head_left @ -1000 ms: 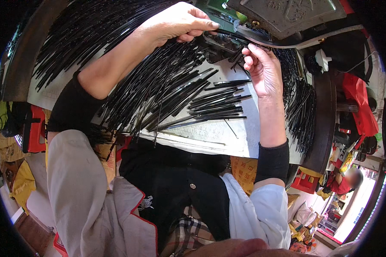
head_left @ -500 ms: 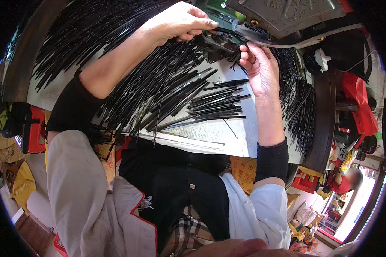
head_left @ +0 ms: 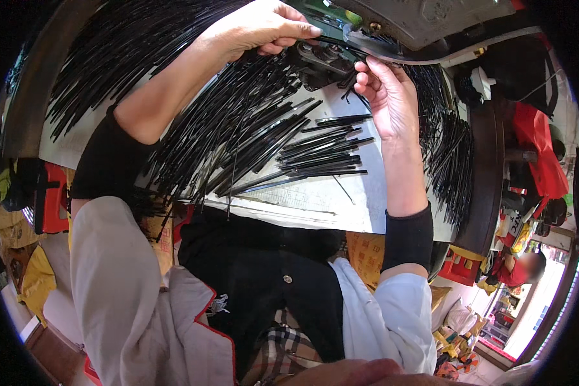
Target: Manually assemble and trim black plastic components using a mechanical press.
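One black strip (head_left: 342,45), pinched by left hand (head_left: 264,29) and, from where I stand, seemingly right hand (head_left: 390,90); a loosened pinch could drop it.

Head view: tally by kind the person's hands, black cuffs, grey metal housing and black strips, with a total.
Left hand and right hand: 2
Black cuffs: 2
Grey metal housing: 1
Total: 5, leaving out the black strips, too many and overlapping to count
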Demonstrator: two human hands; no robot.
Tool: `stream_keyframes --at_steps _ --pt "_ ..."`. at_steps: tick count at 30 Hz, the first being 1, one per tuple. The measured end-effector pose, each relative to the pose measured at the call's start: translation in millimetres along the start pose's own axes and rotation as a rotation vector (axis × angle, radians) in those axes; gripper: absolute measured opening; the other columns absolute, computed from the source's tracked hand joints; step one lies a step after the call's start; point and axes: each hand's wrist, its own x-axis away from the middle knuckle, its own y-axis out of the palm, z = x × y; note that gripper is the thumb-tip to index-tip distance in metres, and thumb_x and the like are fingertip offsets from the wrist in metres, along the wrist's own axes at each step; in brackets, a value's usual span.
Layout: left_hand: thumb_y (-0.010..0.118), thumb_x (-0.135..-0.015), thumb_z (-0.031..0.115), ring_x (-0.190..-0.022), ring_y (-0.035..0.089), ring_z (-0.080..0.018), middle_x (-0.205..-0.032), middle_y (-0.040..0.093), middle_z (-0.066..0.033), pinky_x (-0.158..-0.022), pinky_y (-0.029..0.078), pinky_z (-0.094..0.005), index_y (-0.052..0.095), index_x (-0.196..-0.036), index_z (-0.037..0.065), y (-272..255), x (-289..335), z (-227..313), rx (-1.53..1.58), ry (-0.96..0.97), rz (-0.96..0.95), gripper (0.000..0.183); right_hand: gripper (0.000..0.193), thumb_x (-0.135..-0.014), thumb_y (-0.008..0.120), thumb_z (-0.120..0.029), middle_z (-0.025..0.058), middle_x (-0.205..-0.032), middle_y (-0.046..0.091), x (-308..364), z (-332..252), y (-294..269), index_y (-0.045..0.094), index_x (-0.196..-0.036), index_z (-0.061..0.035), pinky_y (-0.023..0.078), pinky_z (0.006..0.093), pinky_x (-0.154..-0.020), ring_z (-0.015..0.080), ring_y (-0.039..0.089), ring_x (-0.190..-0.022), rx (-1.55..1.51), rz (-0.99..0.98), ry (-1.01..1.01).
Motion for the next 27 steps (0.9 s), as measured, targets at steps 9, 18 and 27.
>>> stream_keyframes --at_steps 9,18,27 --pt "0.064 -0.082 0.031 -0.039 0.032 0.0005 -0.049 0.038 0.0081 -0.036 0.021 -0.0162 0.064 -0.085 0.003 -1 3 5 -0.062 -0.005 0.016 0.027 0.02 -0.08 0.064 -0.009 0.0142 -0.08 0.063 3 1 5 0.056 -0.094 0.0029 0.055 0.026 -0.056 0.0152 0.062 -0.062 0.007 0.007 -0.006" --pt "0.066 -0.081 0.029 -0.04 0.031 -0.0003 -0.049 0.039 0.0075 -0.036 0.021 -0.0163 0.065 -0.086 0.002 9 8 17 0.026 0.008 -0.008 0.028 0.02 -0.08 0.062 -0.007 0.0138 -0.08 0.063 3 1 -1 0.058 -0.096 0.0044 0.055 0.0252 -0.057 0.0137 0.061 -0.062 0.003 0.034 0.019" --pt "0.066 -0.081 0.032 -0.039 0.032 -0.0004 -0.048 0.038 0.0071 -0.037 0.022 -0.0164 0.065 -0.088 0.002 0 0 4 -0.036 -0.026 0.01 0.03 0.018 -0.08 0.063 -0.007 0.0147 -0.08 0.063 0 2 3 0.058 -0.094 0.0039 0.055 0.0252 -0.056 0.0144 0.061 -0.061 -0.03 0.009 -0.014"
